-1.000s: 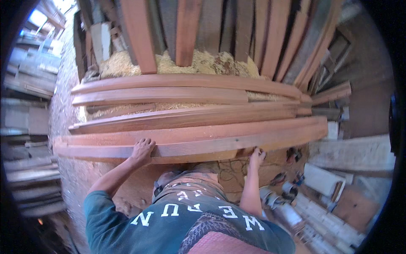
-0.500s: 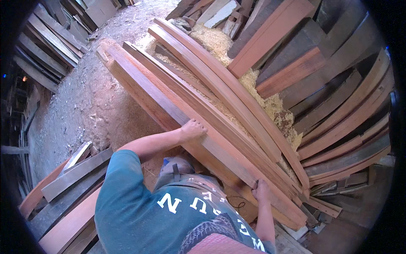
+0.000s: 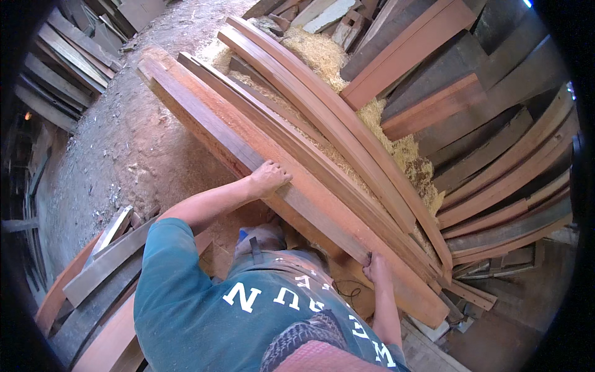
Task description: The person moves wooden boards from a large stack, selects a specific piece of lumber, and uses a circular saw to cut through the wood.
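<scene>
A long, narrow, brownish wooden strip (image 3: 328, 221) lies along the left edge of a thick reddish timber beam (image 3: 409, 286), slanting from far left to near right. My left hand (image 3: 271, 178) is closed over the strip around its middle, fingers curled across its far side. Farther along, my right hand (image 3: 377, 270) grips the strip's near end, thumb on top. The undersides of both hands' grips are hidden.
More long planks (image 3: 334, 118) lie parallel just right of the beam, with wood shavings (image 3: 316, 56) around them. Timbers (image 3: 409, 56) are stacked at right; other boards (image 3: 105, 288) lie at lower left. A dusty floor (image 3: 124, 142) stretches along the left. A thin dark cord (image 3: 350, 289) sits near my waist.
Both hands have moved slightly toward the far left along the beam, still gripping the strip, which seems to have shifted with them. The view has also shifted a little.
</scene>
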`<state>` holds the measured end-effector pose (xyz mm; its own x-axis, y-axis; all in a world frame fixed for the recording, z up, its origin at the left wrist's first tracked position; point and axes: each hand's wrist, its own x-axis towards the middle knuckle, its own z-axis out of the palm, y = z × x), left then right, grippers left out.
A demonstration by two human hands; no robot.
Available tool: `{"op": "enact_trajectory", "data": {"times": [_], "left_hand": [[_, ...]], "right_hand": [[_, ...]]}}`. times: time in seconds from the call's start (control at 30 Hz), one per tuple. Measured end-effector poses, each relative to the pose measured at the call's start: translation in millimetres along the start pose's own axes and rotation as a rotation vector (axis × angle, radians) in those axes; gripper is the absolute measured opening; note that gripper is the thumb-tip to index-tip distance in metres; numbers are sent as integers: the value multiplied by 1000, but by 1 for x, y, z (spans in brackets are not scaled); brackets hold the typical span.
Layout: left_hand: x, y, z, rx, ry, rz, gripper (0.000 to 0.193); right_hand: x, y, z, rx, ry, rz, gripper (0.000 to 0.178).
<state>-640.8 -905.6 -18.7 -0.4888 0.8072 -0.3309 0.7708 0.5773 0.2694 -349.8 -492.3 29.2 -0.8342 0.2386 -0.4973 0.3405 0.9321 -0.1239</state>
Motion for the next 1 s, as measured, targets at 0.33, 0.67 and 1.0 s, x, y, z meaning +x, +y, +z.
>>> {"op": "enact_trajectory", "data": {"times": [0.33, 0.67, 1.0], "left_hand": [[0, 11, 8, 207, 57, -68, 48], [-5, 266, -224, -536, 429, 646, 34], [-119, 653, -222, -1509, 283, 1840, 14]], "right_hand": [[-7, -6, 12, -62, 66, 94, 41], [-137, -26, 44, 510, 412, 264, 67], [-449, 30, 242, 952, 220, 987, 53]]}}
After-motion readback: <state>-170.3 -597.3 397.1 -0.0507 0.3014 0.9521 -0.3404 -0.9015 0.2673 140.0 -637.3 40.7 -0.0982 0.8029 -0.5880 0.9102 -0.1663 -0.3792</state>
